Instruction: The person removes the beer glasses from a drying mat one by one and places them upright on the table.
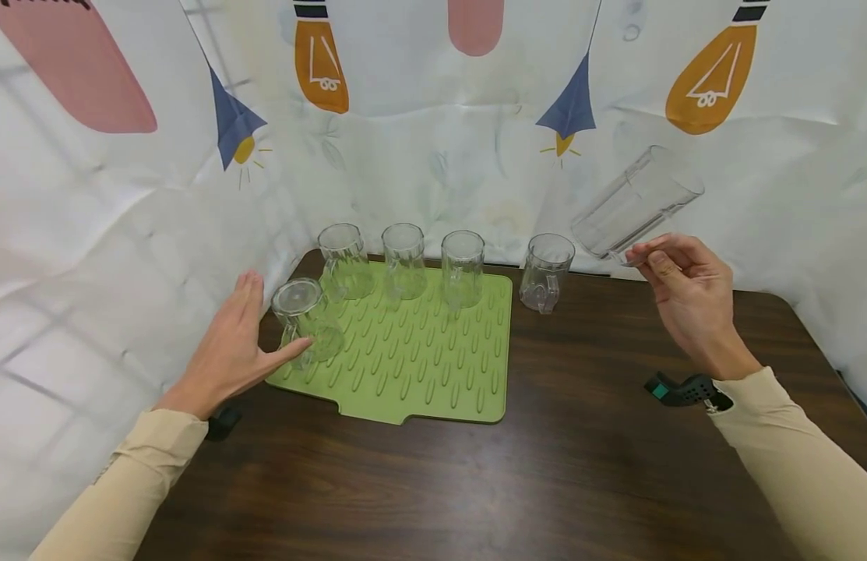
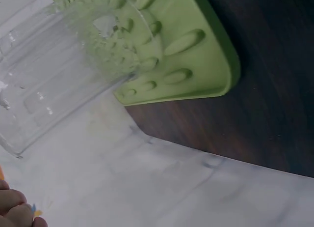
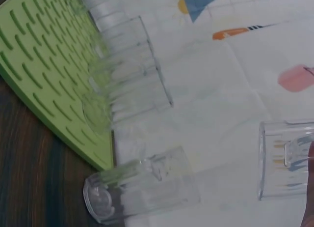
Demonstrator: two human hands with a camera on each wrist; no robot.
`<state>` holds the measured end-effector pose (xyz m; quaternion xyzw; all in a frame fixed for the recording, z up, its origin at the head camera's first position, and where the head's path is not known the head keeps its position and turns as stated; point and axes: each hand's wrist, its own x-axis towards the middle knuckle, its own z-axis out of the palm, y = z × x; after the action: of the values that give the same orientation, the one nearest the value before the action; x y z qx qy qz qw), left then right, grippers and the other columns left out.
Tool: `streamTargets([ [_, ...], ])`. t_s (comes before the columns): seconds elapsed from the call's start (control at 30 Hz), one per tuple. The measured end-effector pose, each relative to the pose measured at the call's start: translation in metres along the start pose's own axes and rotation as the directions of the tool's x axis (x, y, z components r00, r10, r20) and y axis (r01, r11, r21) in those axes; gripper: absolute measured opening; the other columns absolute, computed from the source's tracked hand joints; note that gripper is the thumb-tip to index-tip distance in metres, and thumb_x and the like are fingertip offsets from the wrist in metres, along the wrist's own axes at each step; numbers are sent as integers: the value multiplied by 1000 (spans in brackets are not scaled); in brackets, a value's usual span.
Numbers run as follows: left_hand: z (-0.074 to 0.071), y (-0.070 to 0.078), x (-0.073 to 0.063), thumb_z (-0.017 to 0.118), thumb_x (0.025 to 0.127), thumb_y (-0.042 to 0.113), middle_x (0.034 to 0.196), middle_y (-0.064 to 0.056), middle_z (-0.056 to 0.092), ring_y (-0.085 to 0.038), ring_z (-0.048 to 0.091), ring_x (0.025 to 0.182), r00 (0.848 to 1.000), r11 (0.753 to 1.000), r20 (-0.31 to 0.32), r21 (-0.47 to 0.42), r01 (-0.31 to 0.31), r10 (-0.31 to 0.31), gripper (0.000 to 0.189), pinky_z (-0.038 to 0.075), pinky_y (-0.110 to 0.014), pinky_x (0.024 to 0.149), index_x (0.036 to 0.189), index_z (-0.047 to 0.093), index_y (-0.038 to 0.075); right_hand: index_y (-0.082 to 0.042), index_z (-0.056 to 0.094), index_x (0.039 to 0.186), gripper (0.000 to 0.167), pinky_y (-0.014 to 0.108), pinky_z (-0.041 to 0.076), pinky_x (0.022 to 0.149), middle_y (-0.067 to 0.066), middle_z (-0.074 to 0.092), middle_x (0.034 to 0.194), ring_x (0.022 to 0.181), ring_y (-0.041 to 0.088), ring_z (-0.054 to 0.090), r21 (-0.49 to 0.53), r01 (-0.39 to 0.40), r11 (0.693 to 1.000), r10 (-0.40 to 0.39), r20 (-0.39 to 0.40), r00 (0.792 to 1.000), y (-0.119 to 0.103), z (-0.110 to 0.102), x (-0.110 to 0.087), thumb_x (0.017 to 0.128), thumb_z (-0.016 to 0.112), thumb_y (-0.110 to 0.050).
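Observation:
My right hand point(image 1: 692, 300) pinches the handle of a clear glass mug point(image 1: 638, 204) and holds it tilted in the air, above the table's back right. Part of that held glass mug point(image 3: 274, 160) shows at the right edge of the right wrist view. My left hand point(image 1: 226, 347) has its fingers straight and thumb spread beside another clear glass mug point(image 1: 308, 321). This one stands base up at the left side of a green drying mat point(image 1: 433, 374). In the left wrist view, the mug point(image 2: 64, 65) overlaps the mat's corner, and curled fingertips point(image 2: 17, 210) show at lower left.
Three more glass mugs, a left one point(image 1: 347, 265), a middle one point(image 1: 403, 265) and a right one point(image 1: 463, 269), stand along the mat's back edge. Another mug point(image 1: 545, 273) stands on the dark wooden table point(image 1: 580, 436) right of the mat. A patterned curtain point(image 1: 433, 156) hangs close behind.

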<state>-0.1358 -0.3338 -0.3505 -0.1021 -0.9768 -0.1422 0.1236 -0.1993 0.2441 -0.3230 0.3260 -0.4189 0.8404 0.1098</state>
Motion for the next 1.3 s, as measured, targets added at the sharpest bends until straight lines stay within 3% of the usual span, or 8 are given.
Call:
streamTargets([
  [0.33,13,-12,-8,71,91,62,173,-24,-8,-48,2,162,996,999,78,-12,38,-37,124,11,-63,132,163,-5,-4,23,58,117,23,34,60,101,24,75,112,105,31,75,-60,29,998,-30,-15,999,4,-19,0,99,44,20],
  [0.5,20,-16,-10,69,91,63,173,-27,-7,-50,3,161,994,999,102,-22,48,-45,124,12,-65,131,163,-5,-5,24,59,116,22,32,60,102,22,75,110,104,29,76,-122,17,992,-23,-48,999,6,-28,-1,99,46,19],
  [0.6,24,-18,-12,68,91,65,172,-27,-7,-52,5,160,992,998,120,-20,53,-50,124,13,-66,130,163,-6,-4,22,60,115,20,29,59,103,18,77,109,104,24,76,-217,-16,976,-1,-78,997,8,-34,-3,99,49,17],
  [0.67,27,-20,-13,67,92,66,172,-27,-8,-52,5,160,988,998,140,-13,62,-59,124,12,-66,130,163,-6,-4,20,62,114,18,24,59,101,12,79,108,103,19,76,-336,-51,940,16,-107,994,9,-39,-5,100,53,12],
  [0.83,36,-23,-17,64,92,68,171,-31,-4,-53,7,159,980,996,181,0,85,-84,124,15,-68,128,162,-3,-8,15,64,113,21,15,58,93,0,80,104,100,9,76,-575,-141,806,43,-181,983,15,-49,-9,100,63,-1],
  [0.93,42,-25,-18,65,92,68,170,-33,-2,-54,6,159,976,995,198,-13,96,-91,123,16,-69,127,162,-1,-10,16,64,112,21,15,58,92,-1,80,104,99,8,76,-606,-153,781,45,-190,981,21,-54,-12,100,64,-1],
  [1.07,48,-25,-21,64,92,69,170,-35,-3,-54,4,159,967,994,231,-19,112,-104,124,15,-69,127,162,-1,-10,19,62,111,20,15,59,91,-1,80,102,97,8,76,-610,-153,777,48,-185,982,30,-60,-16,99,63,2],
  [1.3,56,-28,-27,61,92,72,169,-36,1,-53,6,159,942,992,310,10,127,-124,124,16,-69,127,162,2,-12,15,64,115,23,11,57,91,-9,79,104,99,2,74,-698,-222,680,106,-206,973,42,-67,-25,101,63,-3],
])
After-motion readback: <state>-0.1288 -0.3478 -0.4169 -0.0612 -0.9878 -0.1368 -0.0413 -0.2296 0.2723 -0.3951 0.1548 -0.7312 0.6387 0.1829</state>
